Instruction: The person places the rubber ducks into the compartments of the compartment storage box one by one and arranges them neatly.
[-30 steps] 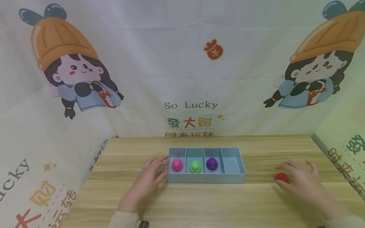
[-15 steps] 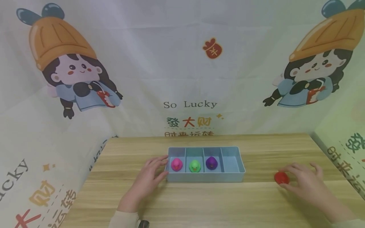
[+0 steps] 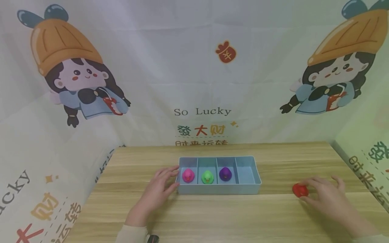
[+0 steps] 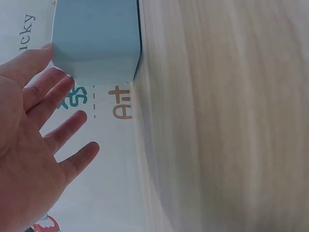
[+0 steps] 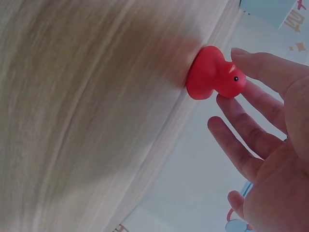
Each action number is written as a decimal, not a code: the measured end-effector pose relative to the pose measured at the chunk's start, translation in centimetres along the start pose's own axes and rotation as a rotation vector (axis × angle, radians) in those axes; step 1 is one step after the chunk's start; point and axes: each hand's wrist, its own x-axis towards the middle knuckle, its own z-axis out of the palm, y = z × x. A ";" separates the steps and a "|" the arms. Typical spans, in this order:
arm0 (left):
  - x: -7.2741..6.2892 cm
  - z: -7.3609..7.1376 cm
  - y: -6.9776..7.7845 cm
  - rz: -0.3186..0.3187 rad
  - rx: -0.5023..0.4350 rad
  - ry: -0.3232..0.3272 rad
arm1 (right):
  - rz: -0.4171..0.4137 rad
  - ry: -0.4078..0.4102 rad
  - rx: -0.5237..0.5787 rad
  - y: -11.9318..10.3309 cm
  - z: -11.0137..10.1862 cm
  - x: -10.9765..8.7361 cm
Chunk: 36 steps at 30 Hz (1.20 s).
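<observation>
In the head view, a red toy duck (image 3: 300, 190) sits upright on the table at the right. My right hand (image 3: 328, 199) has its thumb and fingertips at the duck's head; in the right wrist view they pinch the head (image 5: 231, 81) from both sides. A light blue box (image 3: 218, 189) with several compartments stands mid-table. Inside, from the left, are a pink duck (image 3: 188, 176), a green duck (image 3: 208, 177) and a purple duck (image 3: 225, 174), one per compartment; the rightmost holds none. My left hand (image 3: 156, 189), fingers fairly straight, touches the box's left end with its thumb and fingertips.
The wood-grain table (image 3: 231, 219) ends at the back against a white printed cloth (image 3: 152, 84), which also hangs at both sides. Bare tabletop lies between the box and the red duck.
My right hand has shifted a little to the right, uncovering more of the red duck, and its fingertips have come around the duck's head. My left hand stays at the box.
</observation>
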 end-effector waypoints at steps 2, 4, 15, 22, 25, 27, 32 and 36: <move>0.0 0.0 0.0 -0.003 0.002 0.000 | 0.001 0.001 0.003 0.0 0.1 0.1; 0.0 0.1 -0.1 -0.003 0.003 0.004 | 0.005 -0.002 0.004 0.0 0.2 0.1; 0.2 0.4 -0.6 0.009 -0.015 0.026 | 0.025 -0.010 0.017 0.1 0.6 0.1; 0.1 0.4 -0.6 0.010 -0.012 0.028 | 0.021 0.006 0.032 -0.1 0.6 0.1; 0.1 0.5 -0.6 0.011 -0.012 0.029 | 0.019 0.010 0.037 -0.2 0.5 0.2; 0.1 0.4 -0.6 0.013 -0.011 0.031 | 0.011 0.020 0.038 -0.2 0.5 0.3; 0.1 0.4 -0.5 0.018 -0.008 0.033 | -0.037 0.067 0.028 -0.5 0.3 0.9; 0.1 0.4 -0.5 0.020 -0.011 0.032 | -0.056 0.077 0.027 -0.8 0.3 1.2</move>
